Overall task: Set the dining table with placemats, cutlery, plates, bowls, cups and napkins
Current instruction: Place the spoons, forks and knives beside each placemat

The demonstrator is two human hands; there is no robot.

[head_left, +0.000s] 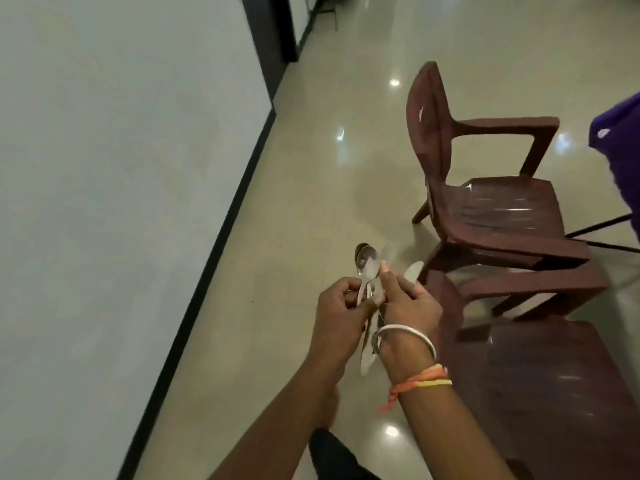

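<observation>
Holds the cutlery bundle [367,264] mid-air over the floor [311,202], clasped at its middle by left grip [341,310] and right grip [410,306] side by side, with long axis pointing away, spoon bowls far, handles toward the wrists.

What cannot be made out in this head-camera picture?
Head view: the count of pieces in the shiny steel cutlery bundle; the left hand and right hand cover their handles.
Head view: the purple cloth object, cut off by the right edge.

Soft blur, floor [346,174] glare, wide-angle warp
</observation>
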